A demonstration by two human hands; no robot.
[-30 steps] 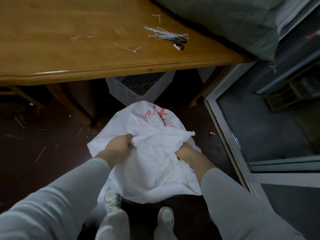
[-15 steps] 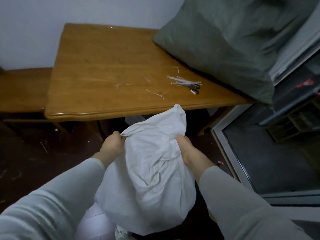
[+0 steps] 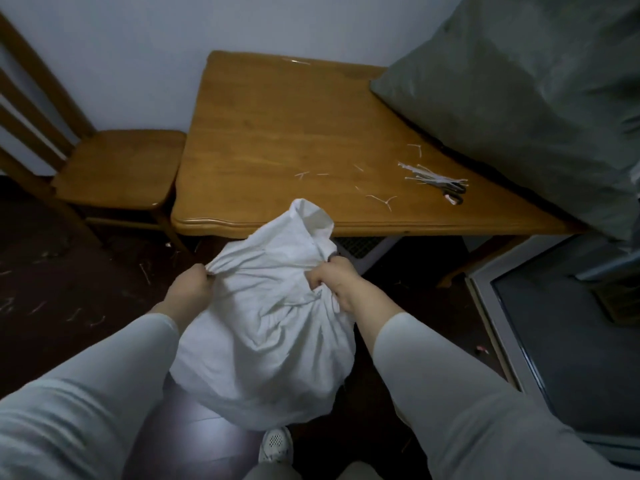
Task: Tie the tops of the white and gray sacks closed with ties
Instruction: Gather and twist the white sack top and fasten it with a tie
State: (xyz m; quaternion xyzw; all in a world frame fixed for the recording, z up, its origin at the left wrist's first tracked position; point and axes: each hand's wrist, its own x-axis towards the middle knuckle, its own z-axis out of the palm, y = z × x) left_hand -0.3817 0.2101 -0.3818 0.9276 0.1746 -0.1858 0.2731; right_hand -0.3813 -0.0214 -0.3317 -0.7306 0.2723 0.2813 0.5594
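Watching my feed here: the white sack point(image 3: 263, 334) is right in front of the wooden table point(image 3: 277, 133), at its near edge, with the floppy top poking up over the edge line in the view. Both hands are bunched into the cloth near the sack's top. The left hand point(image 3: 188, 289) is clenched around a gathered fold on the sack's left side, and the right hand point(image 3: 334, 282) is gripping a wad of fabric on the right side, fingers curled tight. The top isn't tied yet. I can't tell if the sack's bottom is off the floor.

The gray sack point(image 3: 519, 98) sits on the table's right end, big and slumped, hanging over the far-right corner. The bundle of white ties point(image 3: 429, 176) lies on the tabletop just beside the gray sack, with scissors point(image 3: 453, 194) touching the bundle's near end (dark handles, hard to make out). A few tie scraps point(image 3: 381, 199) are scattered toward the table's near edge. A wooden chair point(image 3: 121, 168) stands against the table's left side, and a white crate point(image 3: 360, 247) sits underneath the table.
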